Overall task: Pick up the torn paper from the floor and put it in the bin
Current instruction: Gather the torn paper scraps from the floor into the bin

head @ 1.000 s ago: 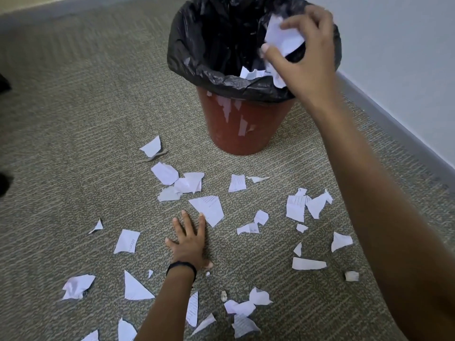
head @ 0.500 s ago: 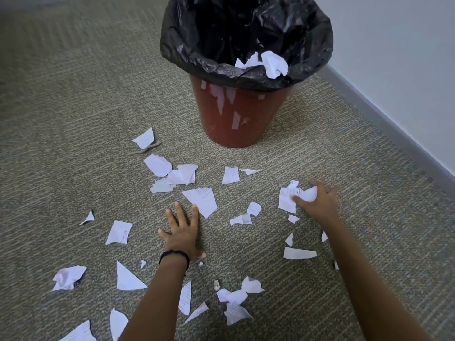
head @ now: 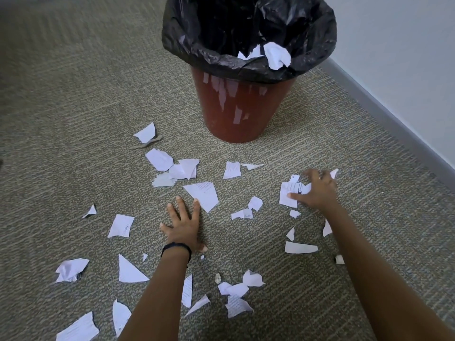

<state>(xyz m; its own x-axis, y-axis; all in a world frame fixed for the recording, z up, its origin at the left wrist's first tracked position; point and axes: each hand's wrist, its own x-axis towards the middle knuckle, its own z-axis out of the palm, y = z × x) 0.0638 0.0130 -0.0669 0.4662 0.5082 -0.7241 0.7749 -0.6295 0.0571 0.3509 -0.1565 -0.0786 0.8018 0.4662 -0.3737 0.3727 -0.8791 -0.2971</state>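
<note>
Both hands are placed on the carpet [head: 73,119]. The left hand [head: 183,226] is laid flat with fingers spread and nothing held; one fingertip touches a large scrap [head: 203,195]. The right hand [head: 317,190] is curled over a small cluster of paper [head: 288,193] near the carpet's right edge, with the thumb pressed on it. One bin [head: 236,114] with one black liner [head: 197,45] stands toward the far edge. Roughly thirty pieces are scattered between it and the near edge. Two crumpled wads [head: 277,55] lie inside the liner. All paper is white and ragged-edged, and some is printed.
</note>
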